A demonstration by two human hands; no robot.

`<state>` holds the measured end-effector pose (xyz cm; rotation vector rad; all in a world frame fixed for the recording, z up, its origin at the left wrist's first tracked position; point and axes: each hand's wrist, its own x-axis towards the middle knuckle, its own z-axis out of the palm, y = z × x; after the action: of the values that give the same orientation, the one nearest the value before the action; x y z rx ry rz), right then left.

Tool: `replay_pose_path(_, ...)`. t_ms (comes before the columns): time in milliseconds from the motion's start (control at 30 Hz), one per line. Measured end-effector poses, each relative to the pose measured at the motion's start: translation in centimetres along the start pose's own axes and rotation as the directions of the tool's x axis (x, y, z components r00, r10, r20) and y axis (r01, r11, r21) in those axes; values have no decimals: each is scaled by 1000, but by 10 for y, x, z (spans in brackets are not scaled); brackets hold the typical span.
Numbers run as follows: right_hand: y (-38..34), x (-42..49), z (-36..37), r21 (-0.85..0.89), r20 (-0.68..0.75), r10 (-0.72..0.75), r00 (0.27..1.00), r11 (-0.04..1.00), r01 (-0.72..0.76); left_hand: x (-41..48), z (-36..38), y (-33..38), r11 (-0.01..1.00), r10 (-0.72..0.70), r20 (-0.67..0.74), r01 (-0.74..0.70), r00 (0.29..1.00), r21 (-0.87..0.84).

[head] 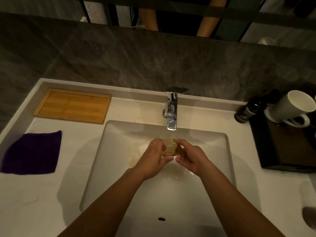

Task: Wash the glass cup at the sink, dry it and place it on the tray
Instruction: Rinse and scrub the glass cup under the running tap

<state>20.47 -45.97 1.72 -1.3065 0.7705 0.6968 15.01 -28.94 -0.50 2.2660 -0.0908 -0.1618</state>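
A: Where is the small clear glass cup [169, 147]?

B: At frame centre, over the white rectangular sink [119, 151], under the chrome tap [171, 110]. The left hand [154, 159] and right hand [189, 159] both curl around it, fingers gripping its sides.

A: And the rest?

B: A flat bamboo tray [72, 106] lies upper left on the white surface [34, 194]; a folded purple cloth [32, 152] below it. A white mug [293, 106] and a dark bottle [248, 111] stand at the right.

Clear glass cup [168, 147] under faucet stream; bare wooden tray [72, 106] back-left.
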Motion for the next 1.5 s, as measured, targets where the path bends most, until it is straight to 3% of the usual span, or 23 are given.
replay_pose_path(167,8,-4,6,-149,119,-170,978,971,187,11,5,6,950,-183,40,187,982,-249)
replay_pose_path(267,17,-3,8,-61,146,-207,967,974,217,15,0,15,808,-317,84,315,945,-498)
replay_pose_path(400,23,1,15,118,149,-228,962,970,212,25,0,10,580,-375,151,358,915,-731)
replay_pose_path(500,23,2,21,106,150,-242,959,968,228,33,-3,6,411,-431,203,391,879,-823)
replay_pose_path(533,21,1,23,95,150,-246,958,968,234,35,-4,6,390,-446,210,400,870,-829)
replay_pose_path(667,22,1,30,6,130,-288,949,957,290,39,-5,11,470,-522,165,443,837,-763)
replay_pose_path(767,29,3,39,96,58,-283,957,956,276,32,8,15,352,-588,93,357,804,-865)
replay_pose_path(867,34,4,44,91,-12,-324,946,942,323,26,16,18,238,-599,128,329,790,-914)
replay_pose_path(1000,30,4,35,-104,48,-398,916,910,401,29,-1,11,347,-562,267,516,783,-783)
replay_pose_path(1100,32,1,42,-91,-57,-435,898,898,429,25,8,13,399,-567,101,380,817,-834)
replay_pose_path(1200,38,2,53,19,-198,-374,906,923,385,20,25,20,330,-582,72,317,810,-889)
replay_pose_path(1267,36,4,46,-42,-175,-407,897,913,406,23,18,17,326,-562,171,407,809,-853)
replay_pose_path(1367,30,5,33,-265,-6,-495,869,838,476,28,3,9,387,-537,282,530,795,-755)
replay_pose_path(1433,31,7,36,-202,-45,-487,872,860,469,27,8,10,413,-539,172,437,824,-799)
replay_pose_path(1500,35,7,45,-6,-161,-409,898,911,413,22,19,18,346,-552,95,331,828,-878)
